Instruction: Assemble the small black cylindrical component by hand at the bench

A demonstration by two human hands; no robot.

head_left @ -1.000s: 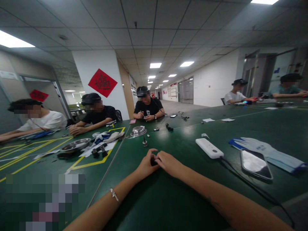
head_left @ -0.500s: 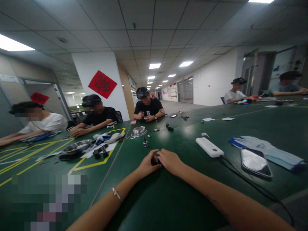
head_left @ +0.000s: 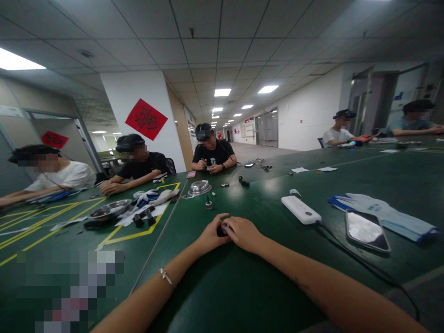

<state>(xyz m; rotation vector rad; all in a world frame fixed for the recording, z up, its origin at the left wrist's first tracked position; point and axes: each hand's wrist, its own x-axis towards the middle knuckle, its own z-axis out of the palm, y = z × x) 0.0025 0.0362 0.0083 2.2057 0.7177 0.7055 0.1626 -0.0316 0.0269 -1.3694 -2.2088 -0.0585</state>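
Little has moved: left hand (head_left: 210,236) and right hand (head_left: 246,233) stay pressed together on the near worktop (head_left: 243,286), fingertips clamped on a small dark part (head_left: 221,229), so the fine handling continues. Right lies a white power bank (head_left: 300,210); farther off, a steel bowl (head_left: 200,188).

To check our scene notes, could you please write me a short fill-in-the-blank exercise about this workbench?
1. The left hand and right hand meet around a small dark part on the ____ table.
2. The bracelet is on the ____ wrist.
3. The phone lies beside blue-and-white work ____.
Missing words: green; left; gloves.
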